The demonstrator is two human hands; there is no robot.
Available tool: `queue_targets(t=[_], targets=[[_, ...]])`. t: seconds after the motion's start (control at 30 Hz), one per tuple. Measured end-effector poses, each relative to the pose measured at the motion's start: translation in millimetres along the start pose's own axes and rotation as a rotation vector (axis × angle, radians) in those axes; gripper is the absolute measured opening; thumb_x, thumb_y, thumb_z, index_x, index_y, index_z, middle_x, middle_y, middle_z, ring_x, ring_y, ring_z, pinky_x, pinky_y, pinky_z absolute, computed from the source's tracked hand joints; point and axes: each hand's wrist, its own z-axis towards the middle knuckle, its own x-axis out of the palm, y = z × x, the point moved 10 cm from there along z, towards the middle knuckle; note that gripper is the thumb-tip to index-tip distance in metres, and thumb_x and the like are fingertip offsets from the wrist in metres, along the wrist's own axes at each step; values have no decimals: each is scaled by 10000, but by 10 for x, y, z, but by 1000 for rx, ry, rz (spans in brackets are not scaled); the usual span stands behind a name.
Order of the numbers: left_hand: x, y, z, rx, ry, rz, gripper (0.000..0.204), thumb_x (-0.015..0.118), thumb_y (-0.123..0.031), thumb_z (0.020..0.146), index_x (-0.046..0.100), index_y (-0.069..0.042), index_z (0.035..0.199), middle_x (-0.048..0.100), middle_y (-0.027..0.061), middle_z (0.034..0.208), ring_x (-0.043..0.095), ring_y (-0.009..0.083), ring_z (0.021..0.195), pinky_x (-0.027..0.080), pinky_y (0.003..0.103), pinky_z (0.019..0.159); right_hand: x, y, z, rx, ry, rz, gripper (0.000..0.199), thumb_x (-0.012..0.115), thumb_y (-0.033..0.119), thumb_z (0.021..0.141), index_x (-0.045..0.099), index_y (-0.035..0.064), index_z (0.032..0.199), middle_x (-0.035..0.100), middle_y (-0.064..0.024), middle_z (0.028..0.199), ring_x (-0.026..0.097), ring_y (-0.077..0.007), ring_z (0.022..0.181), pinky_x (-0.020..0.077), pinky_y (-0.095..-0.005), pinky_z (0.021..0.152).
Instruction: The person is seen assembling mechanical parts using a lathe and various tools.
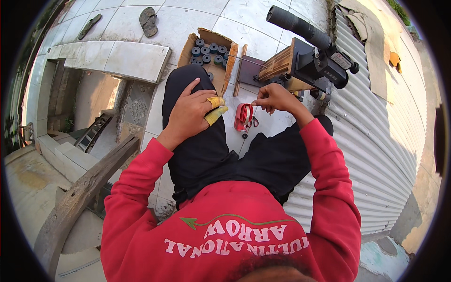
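My left hand [188, 113] lies over my left knee, fingers stretched out and holding nothing. Yellow wrapping [216, 116] covers two of its fingers. My right hand [278, 100] is closed in a pinch at the upper right edge of a red tape dispenser [241, 123] standing on the tiles between my legs. Whatever lies between those fingertips is too small to make out. A pale tape roll [247, 113] sits in the dispenser. Scissors [254, 122] lie against its right side, and a small black round piece [244, 136] is just below it.
An open cardboard box [231, 70] of dark spools stands beyond my left knee. Right of it is a black machine [324, 68] on a wooden stand [277, 63], with a long black cylinder [298, 27]. Corrugated metal sheeting [371, 155] borders my right; a wooden beam [89, 192] my left.
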Motion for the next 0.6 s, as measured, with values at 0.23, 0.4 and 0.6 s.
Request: queue_targets(t=[0.23,0.4,0.6], targets=[[-52,256,-18,-89,-13,58,264,826,-190,846,786,-124,1099,767,68,1092,716,226,1063,411,481,1156,215,-2600,912,203,-651,1039,161,776,77,930,683,-18,1021,715,-109,897,724,-207,760,670,-346,691],[-76,235,7,-96,-1,98,232,830,-195,846,793,-127,1065,769,61,1064,719,219,1036,407,479,1150,414,-2825,1095,210,-834,1450,239,724,-53,925,644,-38,1150,713,-129,991,736,-242,853,673,-362,776],[-43,215,16,-109,46,159,218,837,-208,839,796,-130,1038,769,52,1030,721,214,1010,397,471,1146,253,-2413,1283,110,-973,1475,324,726,-60,927,607,-42,1227,708,-127,1029,750,-252,879,673,-365,800]])
